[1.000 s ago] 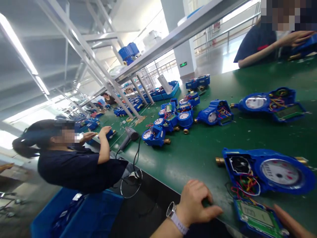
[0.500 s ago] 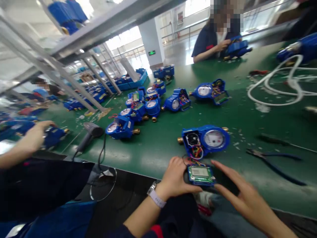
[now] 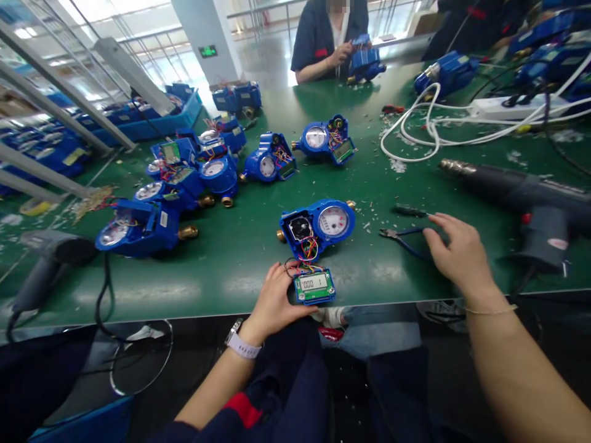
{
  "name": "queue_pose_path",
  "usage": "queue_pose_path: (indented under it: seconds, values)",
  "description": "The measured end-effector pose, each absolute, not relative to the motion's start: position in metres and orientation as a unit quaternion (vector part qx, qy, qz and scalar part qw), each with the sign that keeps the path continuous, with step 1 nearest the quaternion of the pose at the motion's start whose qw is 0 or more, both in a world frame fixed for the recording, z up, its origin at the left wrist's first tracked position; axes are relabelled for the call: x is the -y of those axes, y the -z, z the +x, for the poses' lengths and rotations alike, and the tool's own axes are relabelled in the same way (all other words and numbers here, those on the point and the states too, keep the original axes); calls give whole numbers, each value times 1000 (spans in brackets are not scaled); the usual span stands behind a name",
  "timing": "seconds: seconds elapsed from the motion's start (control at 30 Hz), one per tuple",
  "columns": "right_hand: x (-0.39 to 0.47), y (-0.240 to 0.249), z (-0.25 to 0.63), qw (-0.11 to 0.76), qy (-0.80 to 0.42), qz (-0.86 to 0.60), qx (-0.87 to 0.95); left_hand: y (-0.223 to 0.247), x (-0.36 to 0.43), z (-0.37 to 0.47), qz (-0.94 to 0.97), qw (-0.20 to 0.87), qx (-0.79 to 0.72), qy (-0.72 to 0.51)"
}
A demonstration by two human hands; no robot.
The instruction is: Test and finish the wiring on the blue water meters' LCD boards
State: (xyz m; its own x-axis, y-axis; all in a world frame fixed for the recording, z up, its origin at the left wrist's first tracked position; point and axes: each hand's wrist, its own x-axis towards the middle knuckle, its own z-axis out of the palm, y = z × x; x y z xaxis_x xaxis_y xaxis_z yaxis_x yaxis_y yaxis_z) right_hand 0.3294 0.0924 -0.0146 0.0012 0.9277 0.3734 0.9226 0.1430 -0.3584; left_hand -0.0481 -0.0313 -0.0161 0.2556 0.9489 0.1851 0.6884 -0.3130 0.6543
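Note:
My left hand (image 3: 276, 303) is closed on the left edge of a display module (image 3: 315, 285), a green circuit board in a blue frame whose screen shows digits. Coloured wires join it to a blue water meter (image 3: 333, 220) lying just behind, its wiring compartment uncovered and its round dial facing up. My right hand (image 3: 455, 252) is over the table to the right, thumb and fingers apart. Beneath its fingertips lie a screwdriver (image 3: 408, 210) with a dark handle and pliers (image 3: 406, 239), whose handles are partly hidden by the hand.
Several blue water meters (image 3: 217, 178) stand at the left and back. A heat gun (image 3: 545, 203) lies at right, another (image 3: 48, 264) at left. White cable (image 3: 434, 147) loops near a power strip (image 3: 512, 107). Across the green table (image 3: 221, 271), a person holds a meter (image 3: 364, 58).
My right hand has left the display module and moved right to the pliers and screwdriver. My left hand still holds the module. The view has turned right, and the screen's digits now show clearly.

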Motion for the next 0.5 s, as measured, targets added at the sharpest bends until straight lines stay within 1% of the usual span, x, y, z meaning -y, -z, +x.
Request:
queue_pose_path:
  seconds: [0.07, 0.17, 0.33, 0.4, 0.5]
  values:
    - [-105, 10, 335, 261, -2, -679, 686, 16, 31, -49, 756, 229, -538, -294]
    - [-128, 2, 339, 223, -26, -710, 667, 16, 30, -49, 751, 234, -538, -302]
    - [-154, -8, 330, 152, -117, -734, 651, 13, 31, -49, 747, 237, -540, -306]
    - [-153, -12, 324, 156, -134, -742, 638, 13, 31, -48, 748, 234, -540, -307]
    - [-141, -23, 315, 227, -132, -738, 622, 14, 32, -50, 750, 229, -538, -310]
